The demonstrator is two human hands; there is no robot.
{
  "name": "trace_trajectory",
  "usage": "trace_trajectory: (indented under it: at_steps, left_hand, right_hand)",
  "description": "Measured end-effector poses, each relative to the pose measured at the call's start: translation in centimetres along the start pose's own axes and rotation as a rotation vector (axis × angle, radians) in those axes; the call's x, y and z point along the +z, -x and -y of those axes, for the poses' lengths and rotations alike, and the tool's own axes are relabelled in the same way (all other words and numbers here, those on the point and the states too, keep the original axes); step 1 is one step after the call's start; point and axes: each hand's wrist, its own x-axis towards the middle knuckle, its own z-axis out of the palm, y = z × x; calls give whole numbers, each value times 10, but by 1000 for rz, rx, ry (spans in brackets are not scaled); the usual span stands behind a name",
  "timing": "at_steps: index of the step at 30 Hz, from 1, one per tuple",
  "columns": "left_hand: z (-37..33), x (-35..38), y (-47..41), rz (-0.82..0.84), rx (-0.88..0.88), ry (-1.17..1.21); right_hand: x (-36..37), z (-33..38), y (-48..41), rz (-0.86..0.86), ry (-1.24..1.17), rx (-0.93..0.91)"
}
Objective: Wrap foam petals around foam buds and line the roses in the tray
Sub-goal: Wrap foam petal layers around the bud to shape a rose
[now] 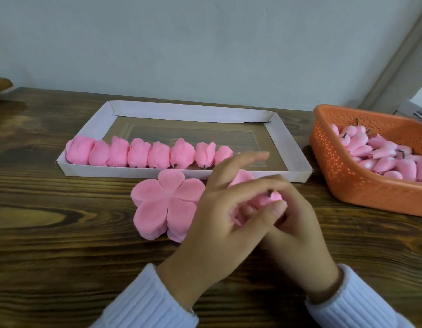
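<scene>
the wooden table [63, 256] carried a white cardboard tray [290, 147] at the back and an orange basket [347, 183] to the right, heaped with bare foam buds [385, 157]. along the tray's near wall stood a row of finished roses [139, 153], eight or so, touching side by side, with the right end of the row unfilled. just in front of the tray lay a stack of flat petals [165, 204]. beside that stack, above the table, both hands met on a half-wrapped rose [268, 200]. the left hand [217, 223] had its forefinger straight out toward the tray while its thumb and other fingers pressed against the foam. the right hand [299, 233] was curled round the rose from the far side, a short dark stem [270, 192] poking up between the fingertips. the foam looked very light, soft and easily creased, so a loose hold around the base near the stem seemed best, as squeezing the petal edges would probably dent them or let the wrap spring open.
</scene>
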Motion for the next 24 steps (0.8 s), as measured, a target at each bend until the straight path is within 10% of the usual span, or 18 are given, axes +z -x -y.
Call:
trace_trajectory:
  at_steps: [15,24]
  left_hand:
    - [6,-4,1,-306,-128,222]
    - [10,6,7,-29,-181,34]
  right_hand:
    - [-8,-2,-2,141,-112,22]
    - [-7,-1,-4,-87,-134,118]
